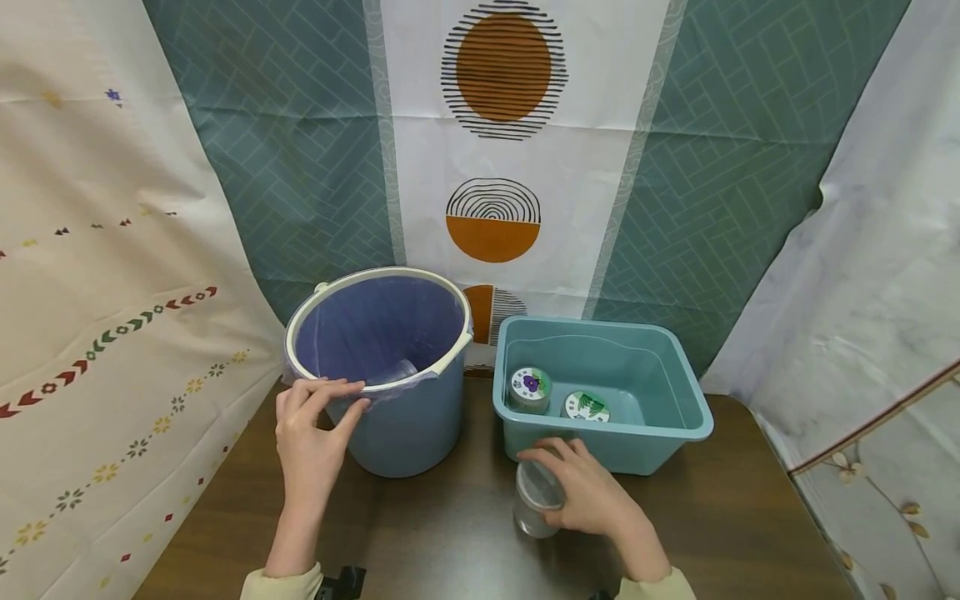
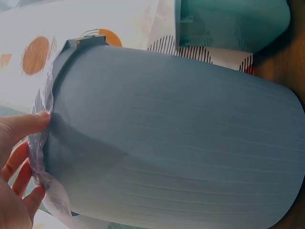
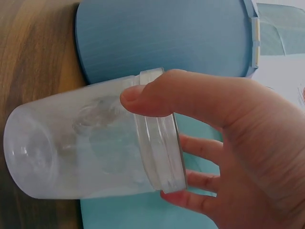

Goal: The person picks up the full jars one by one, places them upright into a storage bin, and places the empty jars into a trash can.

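Note:
My left hand [image 1: 311, 437] grips the near rim of a blue trash bin [image 1: 408, 429]. In the left wrist view, its thumb and fingers lie on the crumpled plastic bag [image 2: 58, 195] folded over that rim. A clear plastic jar [image 1: 534, 492] is in my right hand [image 1: 588, 492], in front of the teal tub. In the right wrist view, the thumb and fingers hold the jar [image 3: 90, 143] around its ridged lid end. The jar looks see-through, with no solid contents showing.
A teal plastic tub [image 1: 630, 450] stands right of the bin. Inside sit a jar with a purple-printed lid [image 1: 529, 385] and one with a green-printed lid [image 1: 587, 407]. A clear plastic item [image 1: 397, 372] lies in the bin. Patterned cloth [image 1: 285, 142] hangs behind the wooden table [image 1: 442, 542].

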`<state>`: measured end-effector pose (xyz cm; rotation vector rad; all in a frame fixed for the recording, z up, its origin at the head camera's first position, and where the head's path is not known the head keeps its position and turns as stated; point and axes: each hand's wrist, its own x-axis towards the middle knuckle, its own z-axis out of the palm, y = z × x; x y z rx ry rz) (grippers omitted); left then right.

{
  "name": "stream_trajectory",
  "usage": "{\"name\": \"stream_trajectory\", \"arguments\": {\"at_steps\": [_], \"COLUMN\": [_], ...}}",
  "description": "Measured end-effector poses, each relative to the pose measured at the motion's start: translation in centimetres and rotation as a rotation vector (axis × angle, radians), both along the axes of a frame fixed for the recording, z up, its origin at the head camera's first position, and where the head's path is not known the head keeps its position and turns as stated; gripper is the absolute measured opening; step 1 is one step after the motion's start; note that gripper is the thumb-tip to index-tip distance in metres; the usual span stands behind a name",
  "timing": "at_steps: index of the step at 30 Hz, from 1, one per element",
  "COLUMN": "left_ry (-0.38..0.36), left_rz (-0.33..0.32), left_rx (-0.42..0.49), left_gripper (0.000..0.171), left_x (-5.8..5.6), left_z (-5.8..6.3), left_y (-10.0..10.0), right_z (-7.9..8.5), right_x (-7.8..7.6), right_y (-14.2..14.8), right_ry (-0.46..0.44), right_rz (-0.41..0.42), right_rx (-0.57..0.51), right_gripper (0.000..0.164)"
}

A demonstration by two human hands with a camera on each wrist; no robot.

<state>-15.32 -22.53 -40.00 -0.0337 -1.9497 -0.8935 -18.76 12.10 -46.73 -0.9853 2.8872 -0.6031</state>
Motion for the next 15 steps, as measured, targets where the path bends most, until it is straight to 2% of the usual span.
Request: {"name": "stream_trajectory", "arguments": {"at_steps": [7, 15], "left_ry": [0.003, 0.004], "left_rz": [-0.001, -0.008], "left_rx": [0.004, -0.002], "left_gripper": [0.029, 0.031], "left_x": [-0.01, 0.00], "left_z": [0.03, 0.03], "left_y": [-0.04, 0.02], "right_z": [0.16, 0.43], "right_x": [-0.11, -0.04], "right_y": [0.14, -0.04], "right_ry": [-0.030, -0.002], "right_rz": [0.012, 0.034], "right_rx": [0.024, 0.059], "right_gripper": [0.077, 0.075]}}
